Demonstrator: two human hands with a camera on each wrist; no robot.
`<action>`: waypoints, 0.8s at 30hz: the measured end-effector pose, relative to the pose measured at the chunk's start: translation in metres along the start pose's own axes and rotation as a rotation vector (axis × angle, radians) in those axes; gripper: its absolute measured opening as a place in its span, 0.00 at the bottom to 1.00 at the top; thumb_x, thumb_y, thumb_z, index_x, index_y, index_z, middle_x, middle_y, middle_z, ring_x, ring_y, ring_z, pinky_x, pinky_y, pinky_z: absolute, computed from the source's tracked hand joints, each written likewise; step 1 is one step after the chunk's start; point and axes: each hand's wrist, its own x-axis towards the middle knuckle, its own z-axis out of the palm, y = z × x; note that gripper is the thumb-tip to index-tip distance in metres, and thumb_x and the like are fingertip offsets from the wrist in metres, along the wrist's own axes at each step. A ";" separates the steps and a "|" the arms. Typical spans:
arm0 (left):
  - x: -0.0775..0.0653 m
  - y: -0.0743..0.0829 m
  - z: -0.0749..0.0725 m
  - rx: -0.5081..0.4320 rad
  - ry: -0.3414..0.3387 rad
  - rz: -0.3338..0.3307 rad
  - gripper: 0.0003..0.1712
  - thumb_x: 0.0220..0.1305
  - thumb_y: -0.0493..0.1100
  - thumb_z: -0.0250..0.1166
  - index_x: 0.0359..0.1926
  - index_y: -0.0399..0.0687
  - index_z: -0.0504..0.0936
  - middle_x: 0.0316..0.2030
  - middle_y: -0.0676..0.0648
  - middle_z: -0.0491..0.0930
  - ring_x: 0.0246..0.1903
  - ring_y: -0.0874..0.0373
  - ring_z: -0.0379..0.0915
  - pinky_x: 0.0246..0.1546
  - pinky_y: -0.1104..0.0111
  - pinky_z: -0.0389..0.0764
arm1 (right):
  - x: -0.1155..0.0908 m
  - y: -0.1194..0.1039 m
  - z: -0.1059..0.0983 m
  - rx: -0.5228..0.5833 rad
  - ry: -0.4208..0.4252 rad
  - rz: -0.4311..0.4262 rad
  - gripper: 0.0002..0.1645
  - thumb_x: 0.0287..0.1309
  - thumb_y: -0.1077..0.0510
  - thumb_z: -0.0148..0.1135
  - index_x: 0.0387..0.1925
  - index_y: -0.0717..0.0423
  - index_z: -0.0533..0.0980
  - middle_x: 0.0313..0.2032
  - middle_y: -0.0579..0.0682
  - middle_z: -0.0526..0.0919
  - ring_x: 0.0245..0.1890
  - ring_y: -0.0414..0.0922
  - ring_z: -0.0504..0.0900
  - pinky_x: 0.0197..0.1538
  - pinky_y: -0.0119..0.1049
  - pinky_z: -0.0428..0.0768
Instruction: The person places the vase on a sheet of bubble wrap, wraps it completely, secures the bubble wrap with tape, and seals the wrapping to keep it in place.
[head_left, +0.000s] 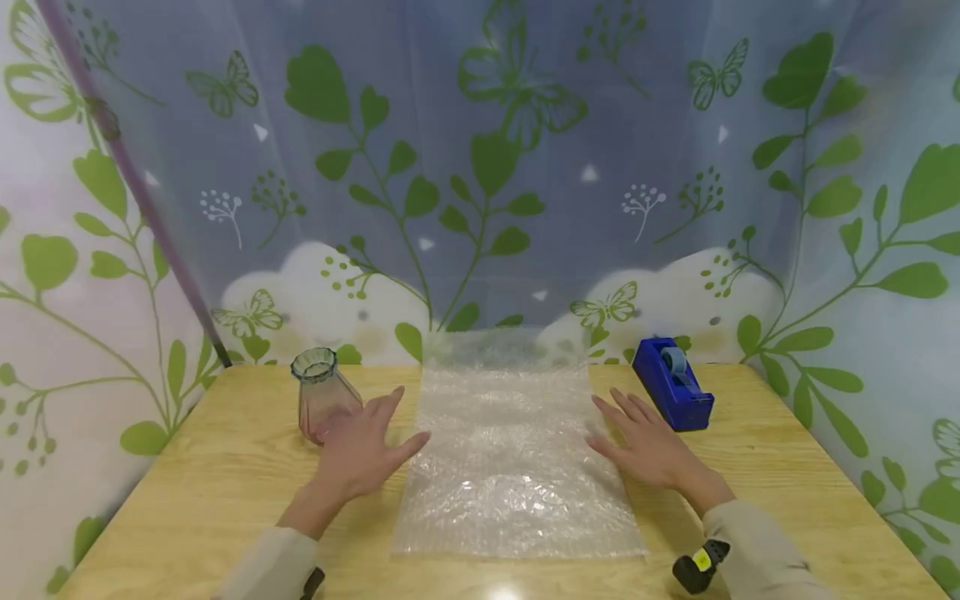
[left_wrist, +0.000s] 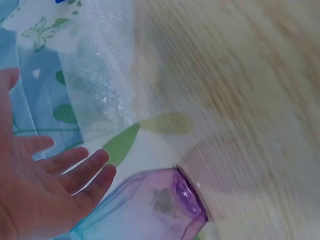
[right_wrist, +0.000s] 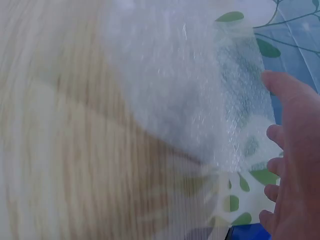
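A sheet of bubble wrap (head_left: 517, 467) lies in the middle of the wooden table, its far end standing up against the curtain. Left of it stands a ribbed glass vase (head_left: 318, 392), bluish at the rim and pinkish lower down. My left hand (head_left: 363, 446) is spread between vase and sheet, overlapping the vase in the head view; in the left wrist view its fingers hold nothing, with the vase (left_wrist: 145, 207) beside them. Over the sheet's right edge my right hand (head_left: 641, 442) is spread, also holding nothing. Whether it touches the wrap (right_wrist: 170, 95) I cannot tell.
A blue tape dispenser (head_left: 672, 385) with a roll of clear tape sits at the back right, beyond the right hand. A curtain (head_left: 525, 208) printed with leaves and butterflies rises behind the wooden table (head_left: 202, 492) and along both sides.
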 end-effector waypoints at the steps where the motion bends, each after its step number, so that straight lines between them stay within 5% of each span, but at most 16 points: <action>1: -0.001 -0.001 -0.003 -0.012 0.013 -0.009 0.50 0.59 0.75 0.49 0.71 0.48 0.58 0.62 0.36 0.67 0.53 0.34 0.70 0.43 0.41 0.72 | 0.002 -0.001 0.000 0.009 -0.002 -0.001 0.43 0.65 0.33 0.46 0.72 0.52 0.55 0.71 0.63 0.49 0.68 0.67 0.47 0.63 0.65 0.49; 6: -0.009 -0.011 -0.012 -0.055 0.091 -0.038 0.44 0.61 0.71 0.53 0.67 0.46 0.65 0.58 0.39 0.73 0.49 0.40 0.74 0.41 0.47 0.75 | 0.009 -0.010 0.005 0.051 -0.009 0.006 0.44 0.65 0.32 0.45 0.73 0.50 0.54 0.72 0.61 0.49 0.69 0.67 0.46 0.62 0.67 0.51; 10: -0.017 -0.022 -0.020 -0.110 0.175 -0.077 0.33 0.62 0.66 0.57 0.56 0.47 0.74 0.44 0.46 0.80 0.42 0.50 0.78 0.30 0.56 0.77 | 0.014 -0.020 0.009 0.112 -0.008 0.004 0.44 0.64 0.32 0.45 0.73 0.49 0.53 0.72 0.59 0.48 0.69 0.65 0.46 0.61 0.69 0.52; 15: -0.024 -0.032 -0.027 -0.176 0.273 -0.208 0.26 0.62 0.62 0.59 0.47 0.46 0.72 0.34 0.48 0.78 0.33 0.55 0.76 0.27 0.61 0.73 | 0.020 -0.031 0.014 0.176 -0.008 0.001 0.44 0.64 0.31 0.44 0.74 0.48 0.52 0.73 0.57 0.47 0.69 0.64 0.47 0.61 0.68 0.52; 24: -0.028 -0.045 -0.031 -0.231 0.271 -0.467 0.43 0.57 0.67 0.60 0.54 0.37 0.57 0.40 0.39 0.69 0.29 0.48 0.71 0.23 0.62 0.68 | 0.030 -0.045 0.020 0.281 -0.014 -0.014 0.44 0.65 0.32 0.45 0.74 0.47 0.50 0.73 0.56 0.46 0.70 0.61 0.46 0.62 0.66 0.52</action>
